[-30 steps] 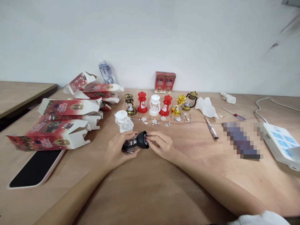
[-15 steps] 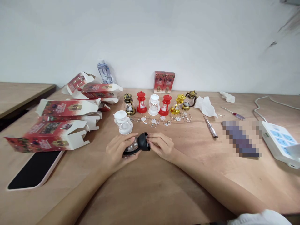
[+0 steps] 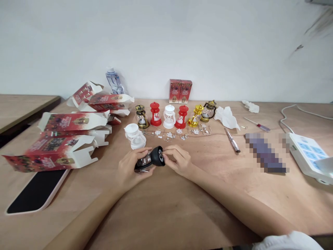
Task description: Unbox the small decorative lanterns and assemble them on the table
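Observation:
My left hand [image 3: 131, 168] is wrapped round a small black lantern [image 3: 157, 156] with a clear body, tipped on its side with its base facing right. At the open underside of that base, the fingertips of my right hand [image 3: 178, 159] are pinched together. Whatever they hold, if anything, is too small to make out. Just beyond my left hand lies a white lantern [image 3: 132, 129] on its side. Behind it runs a row of upright lanterns, among them a red lantern [image 3: 155, 114], a white lantern [image 3: 169, 117] and a gold lantern [image 3: 196, 115]. Small metal and white parts [image 3: 169, 135] lie before the row.
Opened red boxes [image 3: 65, 121] crowd the left, over a phone [image 3: 36, 191]. Two closed boxes [image 3: 180, 91] and a water bottle [image 3: 114, 81] stand by the wall. Rightward lie a screwdriver [image 3: 261, 127], a pen-like tool [image 3: 232, 140], crumpled paper [image 3: 227, 118] and a power strip [image 3: 309, 152].
The lantern's base has turned slightly toward me, so more of its underside shows. My right fingertips have shifted a little at the base. The whole view has moved slightly.

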`<action>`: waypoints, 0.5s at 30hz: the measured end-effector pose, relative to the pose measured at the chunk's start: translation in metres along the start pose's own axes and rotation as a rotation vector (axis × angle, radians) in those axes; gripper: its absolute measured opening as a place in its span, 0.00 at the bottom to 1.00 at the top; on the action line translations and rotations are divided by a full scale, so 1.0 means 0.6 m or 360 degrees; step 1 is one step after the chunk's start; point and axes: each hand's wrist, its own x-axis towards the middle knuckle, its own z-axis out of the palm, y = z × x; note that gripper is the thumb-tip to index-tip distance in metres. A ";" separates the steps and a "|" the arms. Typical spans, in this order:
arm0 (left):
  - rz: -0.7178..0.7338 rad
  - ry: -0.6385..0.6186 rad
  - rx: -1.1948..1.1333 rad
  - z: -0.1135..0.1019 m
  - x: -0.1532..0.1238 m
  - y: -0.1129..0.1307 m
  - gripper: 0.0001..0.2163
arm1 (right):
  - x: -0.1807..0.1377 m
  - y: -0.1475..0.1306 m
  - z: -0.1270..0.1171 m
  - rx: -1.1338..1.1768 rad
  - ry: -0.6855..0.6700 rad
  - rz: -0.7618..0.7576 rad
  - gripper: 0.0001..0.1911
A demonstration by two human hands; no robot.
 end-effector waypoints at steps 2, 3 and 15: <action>-0.0033 0.0007 0.0000 0.001 -0.002 0.000 0.19 | 0.002 0.000 0.000 0.0048 -0.0020 0.0021 0.05; -0.0039 0.0011 0.0002 0.001 -0.002 -0.001 0.19 | 0.002 -0.001 0.000 0.0071 -0.0029 0.0030 0.05; 0.0044 -0.0025 0.0006 -0.005 0.003 -0.004 0.19 | 0.008 -0.002 -0.002 0.0085 -0.0064 0.0033 0.04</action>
